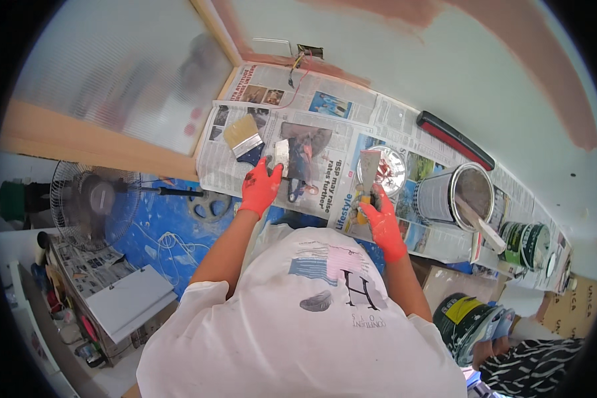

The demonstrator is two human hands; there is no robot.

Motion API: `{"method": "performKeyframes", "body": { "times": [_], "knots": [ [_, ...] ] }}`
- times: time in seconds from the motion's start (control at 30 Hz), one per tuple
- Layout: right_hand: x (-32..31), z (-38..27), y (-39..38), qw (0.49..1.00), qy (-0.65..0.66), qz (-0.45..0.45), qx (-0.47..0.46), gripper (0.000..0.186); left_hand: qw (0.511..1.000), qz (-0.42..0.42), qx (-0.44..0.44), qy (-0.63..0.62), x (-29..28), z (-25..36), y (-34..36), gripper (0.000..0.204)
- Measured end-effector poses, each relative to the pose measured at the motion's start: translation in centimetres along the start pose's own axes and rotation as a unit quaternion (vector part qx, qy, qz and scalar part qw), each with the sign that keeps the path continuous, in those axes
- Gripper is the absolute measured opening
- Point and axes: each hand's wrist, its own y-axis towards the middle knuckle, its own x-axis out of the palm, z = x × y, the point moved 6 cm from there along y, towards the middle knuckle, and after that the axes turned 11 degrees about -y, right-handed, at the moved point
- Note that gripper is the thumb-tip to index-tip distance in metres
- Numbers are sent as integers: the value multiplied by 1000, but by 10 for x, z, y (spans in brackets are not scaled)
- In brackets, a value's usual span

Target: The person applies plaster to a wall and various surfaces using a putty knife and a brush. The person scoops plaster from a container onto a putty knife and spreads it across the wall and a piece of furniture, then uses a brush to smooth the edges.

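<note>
My left hand (260,188), in a smudged red glove, closes its fingertips at the lower edge of a putty knife (281,154) with a pale blade. Its dark handle seems to run down over the newspaper. Just beyond those fingers lies a wide paintbrush (243,135) with tan bristles and a dark blue handle. My right hand (383,224), gloved in red too, is closed round the yellow-and-dark handle of a second putty knife (369,167). That knife's stained blade points away from me, over a shiny round metal lid (389,171) with reddish smears.
Newspaper (345,136) covers the worktop. An open paint can (444,196) with a stick across its mouth stands at right, near a green pail (524,244). A black-and-red bar-shaped thing (456,140) lies by the wall. Wires (300,61) hang from a wall box. A fan (96,204) stands left.
</note>
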Motion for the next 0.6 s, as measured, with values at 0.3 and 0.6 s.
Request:
{"method": "performKeyframes", "body": {
  "times": [0.3,0.6],
  "knots": [
    [12,51,-2,996,37,78,39,49,993,-18,17,116,27,13,44,86],
    [33,-5,-18,980,-4,193,-36,36,790,-279,-70,-541,28,-32,100,31]
  ]
}}
